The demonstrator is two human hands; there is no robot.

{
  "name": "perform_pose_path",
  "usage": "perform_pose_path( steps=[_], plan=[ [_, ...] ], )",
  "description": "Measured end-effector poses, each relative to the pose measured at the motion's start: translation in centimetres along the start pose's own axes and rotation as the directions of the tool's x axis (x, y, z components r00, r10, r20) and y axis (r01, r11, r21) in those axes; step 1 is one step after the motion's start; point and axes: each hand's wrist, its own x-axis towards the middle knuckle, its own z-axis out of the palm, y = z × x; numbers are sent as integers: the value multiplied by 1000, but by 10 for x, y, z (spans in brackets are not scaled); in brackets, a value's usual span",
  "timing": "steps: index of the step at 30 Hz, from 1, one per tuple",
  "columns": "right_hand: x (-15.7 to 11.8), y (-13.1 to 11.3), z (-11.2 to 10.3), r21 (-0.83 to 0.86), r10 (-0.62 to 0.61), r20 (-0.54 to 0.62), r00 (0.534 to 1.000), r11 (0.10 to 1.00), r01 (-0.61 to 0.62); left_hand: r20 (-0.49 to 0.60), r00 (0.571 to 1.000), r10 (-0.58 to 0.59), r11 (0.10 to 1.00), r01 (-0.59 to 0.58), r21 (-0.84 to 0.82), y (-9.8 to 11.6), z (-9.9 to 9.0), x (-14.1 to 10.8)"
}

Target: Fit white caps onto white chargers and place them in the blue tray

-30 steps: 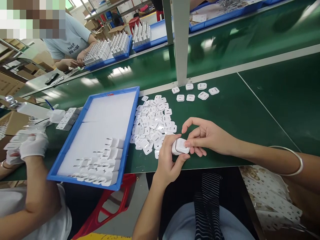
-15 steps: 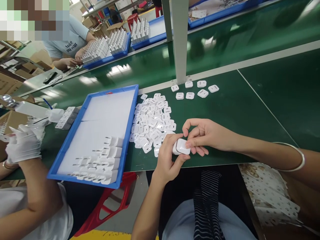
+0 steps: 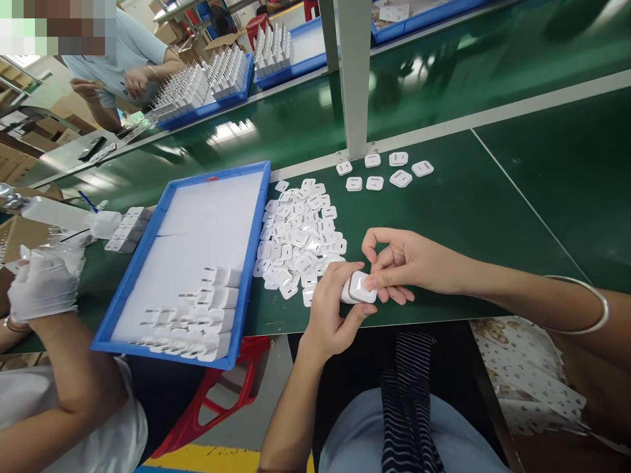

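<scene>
White housing [image 3: 359,288] over the bench's near edge, long axis roughly left-right, capped end facing right. Our left hand [image 3: 331,309] grips its sides; our right hand's [image 3: 401,266] thumb presses the cap end. White plates [image 3: 300,236] just beyond, blue tray [image 3: 265,217] left.

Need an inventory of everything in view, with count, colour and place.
Held housing: one, white, left hand
Loose caps: uncountable pile, white, beside near tray
Spread caps: seven spots, white, by post
Near tray: one, blue, left
Pronged housings: several, white, near tray
Far trays: three, blue, far side
Post: one, pale, centre
Worktop: green, below hands
Boxes: several, brown, left
Red stools: several, partly hidden
Co-workers: two, left and across
Left hand: one, bare, gripping housing
Right hand: one, bare, thumb on housing
</scene>
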Motion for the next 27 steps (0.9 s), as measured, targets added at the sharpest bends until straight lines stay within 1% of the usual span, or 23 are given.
perform_pose_path(
  steps=[13, 19, 24, 27],
  plan=[
    [0, -1, -2, -24, 19, 9, 1000, 1000, -19, 48, 999, -12, 999, 14, -29, 0, -1, 0],
    [-1, 1, -1, -32, 5, -37, 999, 999, -6, 58, 998, -34, 997, 38, -65, 0, -1, 1],
    [-3, 1, 2, -52, 2, -72, 997, 999, -6, 63, 996, -62, 996, 66, -62, 0, 0, 1],
    [-4, 2, 3, -91, -10, -110, 994, 996, 0, 74, 994, -85, 994, 90, -69, 1, 0, 0]
  ],
)
